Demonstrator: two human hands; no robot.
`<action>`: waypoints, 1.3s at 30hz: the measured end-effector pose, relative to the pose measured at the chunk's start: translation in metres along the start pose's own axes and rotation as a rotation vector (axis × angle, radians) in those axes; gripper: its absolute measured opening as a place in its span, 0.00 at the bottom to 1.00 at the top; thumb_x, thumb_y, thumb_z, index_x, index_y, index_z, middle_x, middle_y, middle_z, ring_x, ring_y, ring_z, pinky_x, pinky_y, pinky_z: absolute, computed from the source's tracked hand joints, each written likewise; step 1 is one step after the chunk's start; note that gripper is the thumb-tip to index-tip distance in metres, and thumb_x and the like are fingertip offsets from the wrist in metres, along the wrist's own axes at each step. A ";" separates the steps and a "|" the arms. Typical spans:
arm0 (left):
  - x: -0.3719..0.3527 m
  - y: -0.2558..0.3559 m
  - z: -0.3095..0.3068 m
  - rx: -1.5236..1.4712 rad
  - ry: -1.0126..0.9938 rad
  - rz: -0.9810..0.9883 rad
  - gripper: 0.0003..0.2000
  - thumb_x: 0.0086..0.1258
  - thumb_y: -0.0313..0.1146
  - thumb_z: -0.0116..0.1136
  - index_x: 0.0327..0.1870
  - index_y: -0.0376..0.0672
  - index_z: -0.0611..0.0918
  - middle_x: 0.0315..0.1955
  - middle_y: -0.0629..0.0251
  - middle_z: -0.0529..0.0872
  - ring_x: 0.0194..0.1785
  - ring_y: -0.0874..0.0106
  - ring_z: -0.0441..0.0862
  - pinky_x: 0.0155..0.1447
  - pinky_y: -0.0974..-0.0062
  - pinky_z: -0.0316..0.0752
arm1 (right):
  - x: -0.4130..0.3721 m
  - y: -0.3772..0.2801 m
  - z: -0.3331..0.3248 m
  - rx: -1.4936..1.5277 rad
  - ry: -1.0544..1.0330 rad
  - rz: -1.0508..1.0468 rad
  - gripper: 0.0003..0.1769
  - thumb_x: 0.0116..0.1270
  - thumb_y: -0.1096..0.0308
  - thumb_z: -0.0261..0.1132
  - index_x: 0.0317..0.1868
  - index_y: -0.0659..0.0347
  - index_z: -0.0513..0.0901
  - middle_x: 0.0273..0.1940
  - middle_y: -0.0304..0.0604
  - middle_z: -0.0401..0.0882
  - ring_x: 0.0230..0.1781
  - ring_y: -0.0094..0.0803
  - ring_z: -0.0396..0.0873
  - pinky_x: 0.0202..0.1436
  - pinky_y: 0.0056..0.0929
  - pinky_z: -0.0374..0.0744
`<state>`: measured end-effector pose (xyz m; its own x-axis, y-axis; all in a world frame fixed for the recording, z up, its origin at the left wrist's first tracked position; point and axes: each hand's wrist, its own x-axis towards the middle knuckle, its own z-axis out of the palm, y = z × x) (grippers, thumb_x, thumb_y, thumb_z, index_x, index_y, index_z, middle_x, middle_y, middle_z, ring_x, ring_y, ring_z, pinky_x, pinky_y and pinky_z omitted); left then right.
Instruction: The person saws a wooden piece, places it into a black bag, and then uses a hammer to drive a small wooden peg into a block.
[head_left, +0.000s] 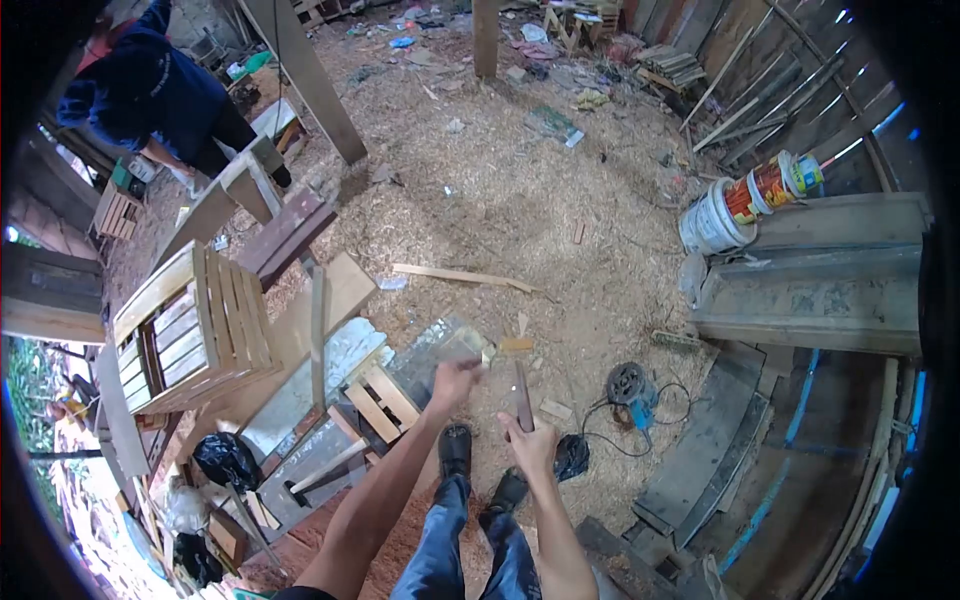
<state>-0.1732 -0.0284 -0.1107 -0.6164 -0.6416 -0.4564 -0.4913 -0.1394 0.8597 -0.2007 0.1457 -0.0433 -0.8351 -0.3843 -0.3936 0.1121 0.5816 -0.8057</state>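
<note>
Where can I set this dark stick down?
For the dark stick, bare sawdust floor lies open beyond the thin strip, and between it and the grinder. The bench left of the left hand is crowded: crate, hammer, offcuts.

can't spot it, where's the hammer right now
In the head view the hammer lies low on the left on a grey board, right of the black bag, below the small slatted frame and down-left of the left hand.
</note>
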 end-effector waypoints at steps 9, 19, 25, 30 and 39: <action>-0.076 0.088 -0.030 -0.680 -0.265 -0.091 0.11 0.70 0.27 0.58 0.50 0.34 0.80 0.38 0.67 0.84 0.40 0.78 0.79 0.47 0.78 0.74 | -0.012 -0.112 -0.028 0.133 0.054 -0.085 0.13 0.59 0.65 0.72 0.36 0.68 0.86 0.24 0.44 0.84 0.25 0.24 0.81 0.31 0.26 0.76; -0.132 0.191 -0.108 -0.665 -0.336 0.241 0.11 0.71 0.29 0.57 0.51 0.35 0.79 0.38 0.67 0.84 0.42 0.76 0.80 0.49 0.76 0.76 | -0.054 -0.226 -0.060 0.261 -0.014 -0.242 0.10 0.61 0.69 0.71 0.37 0.68 0.85 0.25 0.38 0.82 0.21 0.21 0.78 0.24 0.21 0.75; -0.143 0.221 -0.146 -0.614 -0.436 0.356 0.12 0.74 0.32 0.54 0.53 0.36 0.77 0.38 0.67 0.83 0.42 0.77 0.79 0.50 0.76 0.75 | -0.079 -0.274 -0.063 0.332 -0.144 -0.332 0.09 0.60 0.71 0.70 0.37 0.69 0.85 0.24 0.34 0.80 0.22 0.18 0.74 0.25 0.21 0.71; -0.154 0.251 -0.161 -0.668 -0.362 0.406 0.12 0.73 0.30 0.55 0.53 0.35 0.77 0.38 0.65 0.83 0.41 0.75 0.80 0.48 0.74 0.76 | -0.079 -0.302 -0.065 0.183 -0.131 -0.448 0.09 0.60 0.70 0.70 0.35 0.68 0.86 0.23 0.35 0.81 0.23 0.18 0.74 0.25 0.24 0.71; -0.155 0.263 -0.158 -0.719 -0.070 0.356 0.18 0.69 0.30 0.60 0.58 0.33 0.74 0.39 0.62 0.83 0.40 0.75 0.80 0.45 0.76 0.77 | -0.042 -0.318 -0.065 0.166 -0.327 -0.518 0.09 0.59 0.69 0.71 0.34 0.67 0.84 0.24 0.34 0.79 0.25 0.17 0.74 0.27 0.21 0.71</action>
<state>-0.1093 -0.0842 0.2223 -0.7100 -0.6939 -0.1202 0.2437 -0.4022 0.8825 -0.2367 0.0234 0.2582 -0.5988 -0.8004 -0.0279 -0.1582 0.1523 -0.9756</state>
